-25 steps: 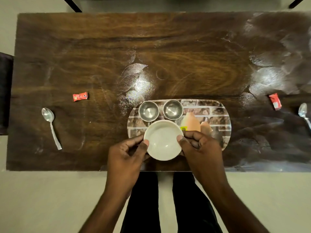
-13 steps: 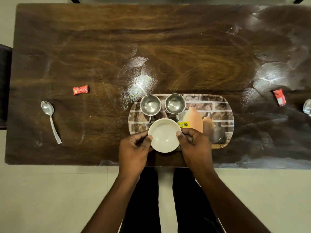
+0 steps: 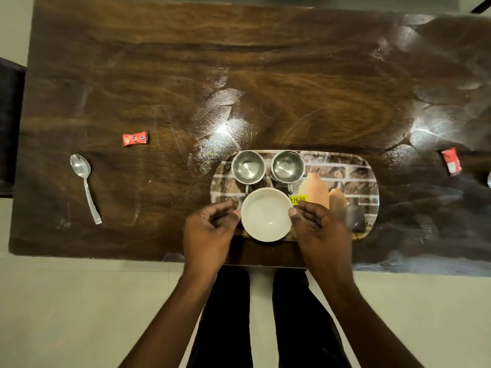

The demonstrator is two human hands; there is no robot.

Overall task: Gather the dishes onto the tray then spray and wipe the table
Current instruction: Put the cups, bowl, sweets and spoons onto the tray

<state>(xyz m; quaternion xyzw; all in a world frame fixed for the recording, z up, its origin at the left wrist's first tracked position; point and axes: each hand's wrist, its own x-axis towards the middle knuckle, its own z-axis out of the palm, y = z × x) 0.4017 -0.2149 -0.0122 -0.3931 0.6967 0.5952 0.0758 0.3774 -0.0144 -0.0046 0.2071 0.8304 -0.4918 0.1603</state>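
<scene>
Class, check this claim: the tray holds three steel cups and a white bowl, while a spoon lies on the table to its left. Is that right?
No. The head view shows two steel cups on the tray, not three; the white bowl and the spoon to its left are as stated.

"79.00", yellow sticker (image 3: 299, 200) on tray (image 3: 350, 166)

Left hand (image 3: 210, 231), right hand (image 3: 320, 229) bare; forearms (image 3: 170, 314) bare; black trousers (image 3: 225, 328) on both legs.
</scene>
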